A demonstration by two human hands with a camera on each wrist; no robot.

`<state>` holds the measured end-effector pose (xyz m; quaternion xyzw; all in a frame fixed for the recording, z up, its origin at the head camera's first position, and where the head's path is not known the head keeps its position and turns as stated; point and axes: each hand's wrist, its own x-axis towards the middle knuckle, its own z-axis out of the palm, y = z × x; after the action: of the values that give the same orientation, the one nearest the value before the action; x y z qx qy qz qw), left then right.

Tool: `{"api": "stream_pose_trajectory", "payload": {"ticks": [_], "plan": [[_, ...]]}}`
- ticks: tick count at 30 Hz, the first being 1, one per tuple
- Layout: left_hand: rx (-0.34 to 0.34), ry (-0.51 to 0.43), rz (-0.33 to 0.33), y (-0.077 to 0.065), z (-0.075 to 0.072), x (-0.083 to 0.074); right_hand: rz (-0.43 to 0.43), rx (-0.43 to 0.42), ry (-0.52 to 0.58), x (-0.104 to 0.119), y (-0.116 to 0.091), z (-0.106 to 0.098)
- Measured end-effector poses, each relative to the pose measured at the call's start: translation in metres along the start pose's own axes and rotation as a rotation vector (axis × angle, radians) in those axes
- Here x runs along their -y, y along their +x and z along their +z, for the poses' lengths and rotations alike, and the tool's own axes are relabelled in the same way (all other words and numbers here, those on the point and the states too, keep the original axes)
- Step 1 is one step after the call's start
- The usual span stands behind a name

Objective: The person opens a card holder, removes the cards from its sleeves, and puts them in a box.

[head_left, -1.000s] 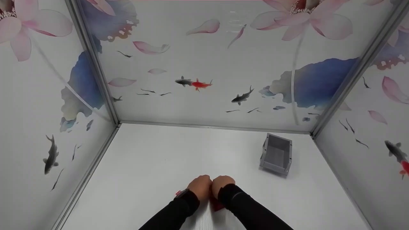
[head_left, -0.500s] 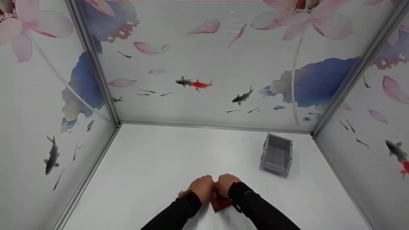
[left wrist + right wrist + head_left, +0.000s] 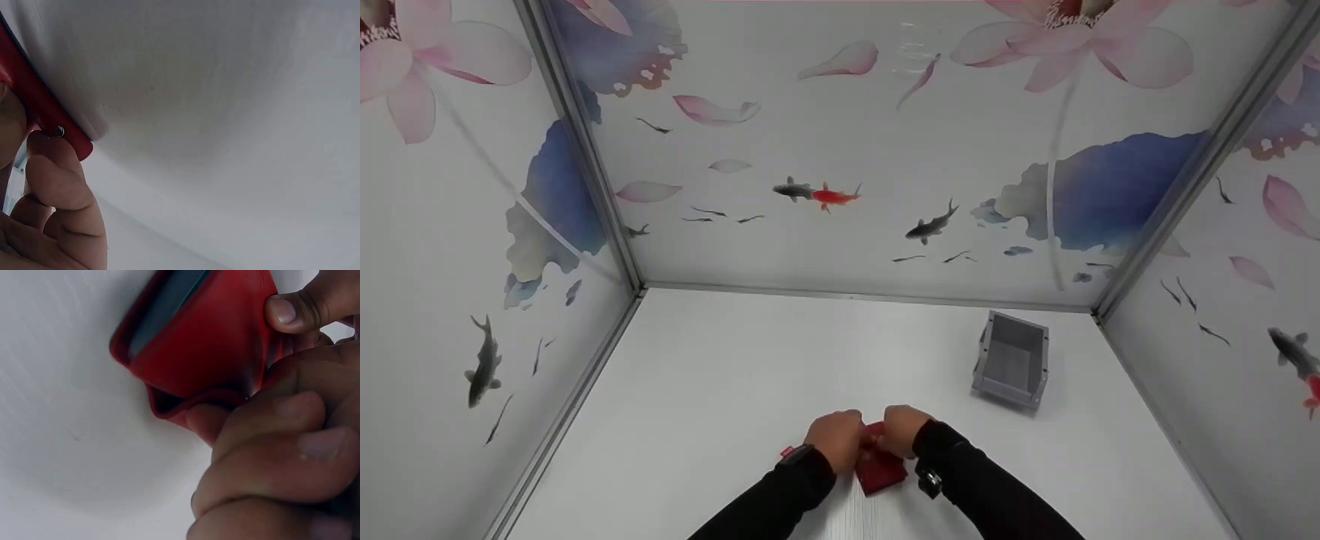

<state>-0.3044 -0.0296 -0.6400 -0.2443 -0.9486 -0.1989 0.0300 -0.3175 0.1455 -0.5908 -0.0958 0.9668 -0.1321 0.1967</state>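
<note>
A red leather-like pouch (image 3: 880, 472) sits between both hands at the near middle of the white surface. My left hand (image 3: 836, 439) holds its left upper edge; in the left wrist view curled fingers (image 3: 70, 188) pinch the red strip beside a metal snap (image 3: 59, 130). My right hand (image 3: 905, 430) grips the upper right part of the pouch. From the right wrist view, bent fingers (image 3: 270, 467) grasp a fold, and a thumb (image 3: 287, 312) presses the red side. A dark blue-grey flat layer (image 3: 171, 309) shows in the pouch's opening. The palms are hidden.
A grey plastic bin (image 3: 1011, 360) stands at the back right, its floor visible. White panels (image 3: 840, 255) printed with fish and lotus close off the back and both sides. The white tabletop (image 3: 735, 375) extends around the hands.
My right hand has moved right and slightly up, away from my left hand, which has shifted only slightly. More of the red pouch now shows between and below them.
</note>
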Motion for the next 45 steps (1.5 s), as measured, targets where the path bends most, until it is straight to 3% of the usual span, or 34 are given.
{"api": "stream_pose_trajectory", "payload": {"ticks": [1, 8, 15, 21, 26, 28, 33, 36, 40, 45], "plan": [[0.023, 0.003, -0.007, -0.002, -0.011, -0.008, 0.007, 0.007, 0.007, -0.002, 0.001, 0.001], [0.043, 0.109, 0.147, 0.0, -0.01, -0.008, -0.033, 0.041, 0.081, -0.012, 0.002, 0.003], [-0.007, 0.248, 0.252, 0.002, -0.013, -0.01, -0.074, 0.025, 0.062, -0.012, 0.002, 0.002], [0.041, 0.423, 0.293, 0.003, -0.016, -0.015, -0.086, 0.027, 0.066, -0.012, 0.001, 0.002], [0.07, 0.562, 0.331, 0.004, -0.008, -0.016, -0.083, 0.053, 0.12, -0.024, 0.009, 0.007], [0.072, 0.584, 0.349, 0.004, -0.008, -0.016, -0.17, 0.045, 0.126, -0.046, 0.024, 0.02], [0.104, 0.587, 0.36, 0.003, -0.01, -0.016, -0.312, 0.086, 0.263, -0.073, 0.022, 0.021], [0.096, 0.582, 0.357, 0.004, -0.011, -0.016, -0.26, 0.117, 0.357, -0.062, 0.001, 0.007], [0.069, 0.577, 0.341, 0.002, -0.007, -0.013, -0.228, 0.11, 0.352, -0.051, -0.007, 0.002], [0.087, 0.548, 0.333, 0.001, -0.009, -0.014, -0.194, 0.082, 0.328, -0.045, -0.006, -0.002]]}}
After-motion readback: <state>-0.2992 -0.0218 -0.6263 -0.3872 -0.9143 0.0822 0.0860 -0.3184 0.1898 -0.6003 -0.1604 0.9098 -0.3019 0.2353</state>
